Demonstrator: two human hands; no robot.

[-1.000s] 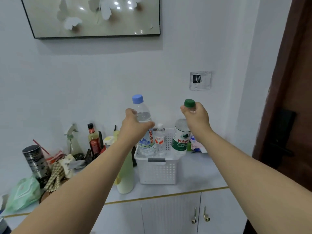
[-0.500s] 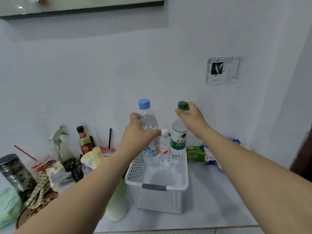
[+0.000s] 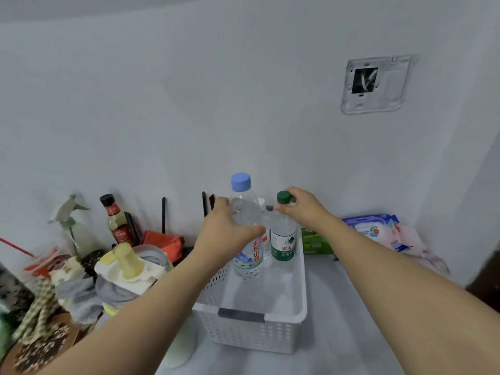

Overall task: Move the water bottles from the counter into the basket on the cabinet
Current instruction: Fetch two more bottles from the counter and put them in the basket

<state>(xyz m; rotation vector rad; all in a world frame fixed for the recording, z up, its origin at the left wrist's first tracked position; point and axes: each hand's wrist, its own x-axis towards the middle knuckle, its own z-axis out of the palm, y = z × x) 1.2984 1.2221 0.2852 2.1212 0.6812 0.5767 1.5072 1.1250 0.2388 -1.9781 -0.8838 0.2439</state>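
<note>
1. I am gripping the blue-capped bottle (image 3: 244, 228) with my left hand (image 3: 230, 234), fingers wrapping round its upper body, closed on it.
2. I am pinching the green-capped bottle (image 3: 284, 239) at its neck with my right hand (image 3: 303, 209), fingers closed just below the cap.
3. Both bottles are standing upright inside the white basket (image 3: 273, 336), at its far end; whether their bases are touching the floor I cannot tell.
4. A smaller bottle (image 3: 266, 234) is showing between them.
5. The basket is sitting on the grey table (image 3: 351, 320).
</note>
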